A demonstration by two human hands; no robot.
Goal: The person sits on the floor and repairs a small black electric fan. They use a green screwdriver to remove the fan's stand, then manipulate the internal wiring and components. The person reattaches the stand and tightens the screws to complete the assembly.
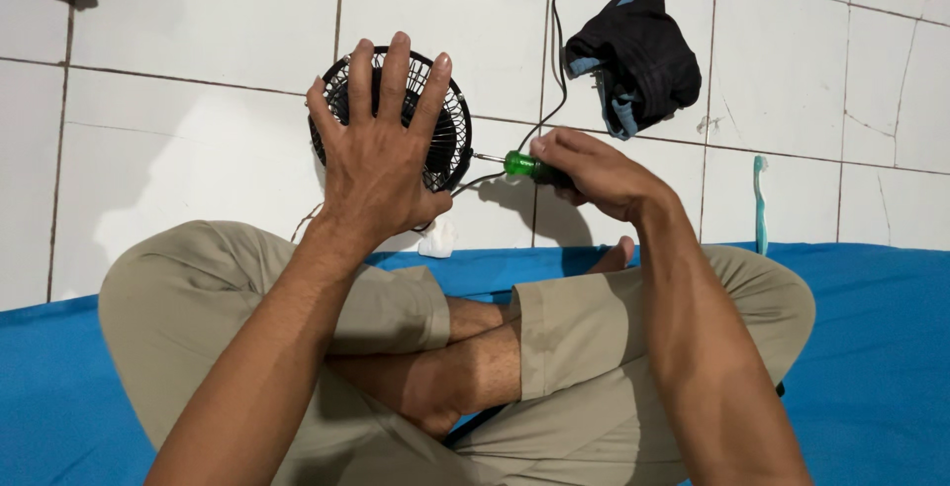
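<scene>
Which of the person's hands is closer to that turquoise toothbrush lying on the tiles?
The right. The right hand grips a green-handled screwdriver, with the toothbrush further out on its side. The left hand lies spread on the small black fan, farther from it.

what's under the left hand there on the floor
A small black fan with a wire grille lies under the left hand, on the white tiles. The palm covers the grille's middle, so the hub is hidden. The right hand holds a green screwdriver at its rim.

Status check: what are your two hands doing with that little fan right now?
Left hand spread flat on the small black fan. Right hand grips green-handled screwdriver, tip at the grille's edge. Nothing in the way.
</scene>
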